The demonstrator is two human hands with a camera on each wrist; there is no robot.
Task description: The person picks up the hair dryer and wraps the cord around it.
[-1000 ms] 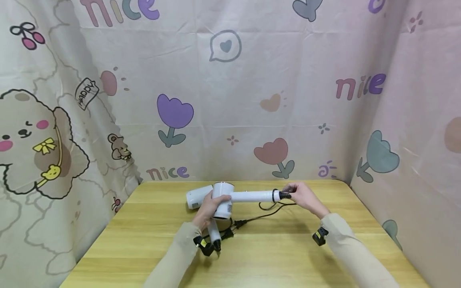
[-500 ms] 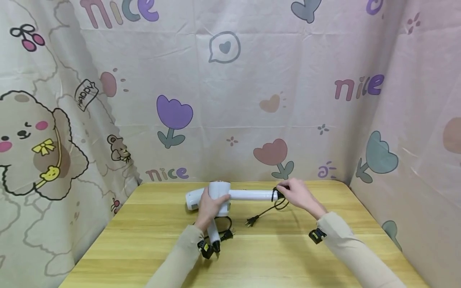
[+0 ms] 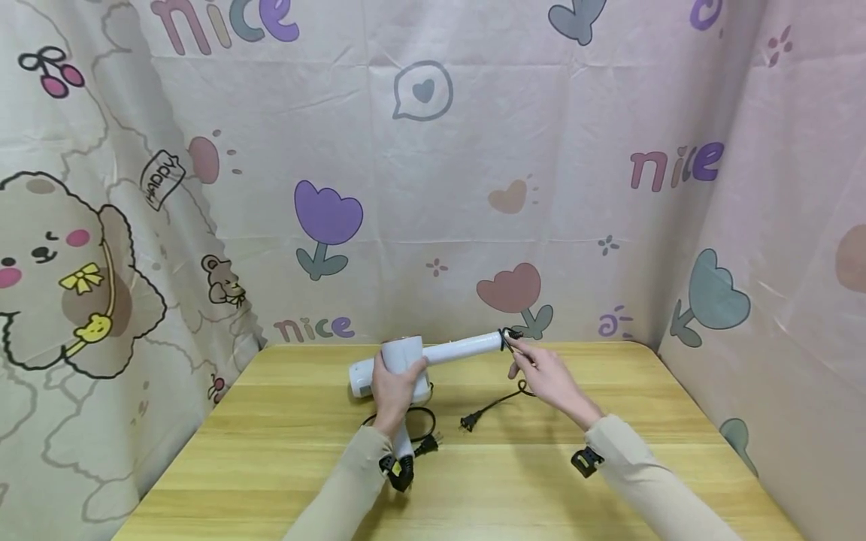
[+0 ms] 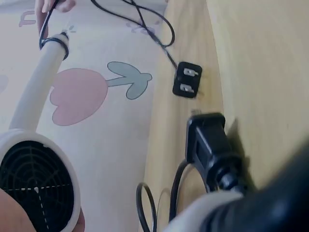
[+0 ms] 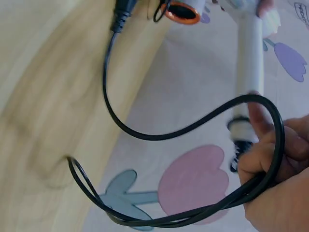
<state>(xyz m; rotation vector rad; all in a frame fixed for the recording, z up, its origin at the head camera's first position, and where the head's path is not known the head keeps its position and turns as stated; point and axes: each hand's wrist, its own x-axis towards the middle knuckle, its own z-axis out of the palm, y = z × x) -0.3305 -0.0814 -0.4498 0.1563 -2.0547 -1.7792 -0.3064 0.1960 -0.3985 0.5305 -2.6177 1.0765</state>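
My left hand (image 3: pixel 395 391) grips the body of a white hair dryer (image 3: pixel 463 349), raised with its handle pointing right and slightly up. The dark round grille (image 4: pixel 36 186) of that dryer shows in the left wrist view. At the handle's end, my right hand (image 3: pixel 549 376) has its fingers curled on the black power cord (image 5: pixel 159 137), which loops over the hand in the right wrist view. The cord's two-pin plug (image 3: pixel 470 421) hangs low over the table. A second white hair dryer (image 3: pixel 362 377) lies behind and below my left hand, partly hidden.
The second dryer's handle (image 3: pixel 402 443) points toward me, beside its black plug (image 3: pixel 428 445) and a loop of cord. Wooden tabletop (image 3: pixel 284 451) lies under everything. A printed curtain (image 3: pixel 419 188) hangs along the back and both sides.
The held dryer's handle end has risen and shifted left. My right hand has moved from behind the handle tip to below it, bringing the cord along. The plug has swung clear of the other plug.
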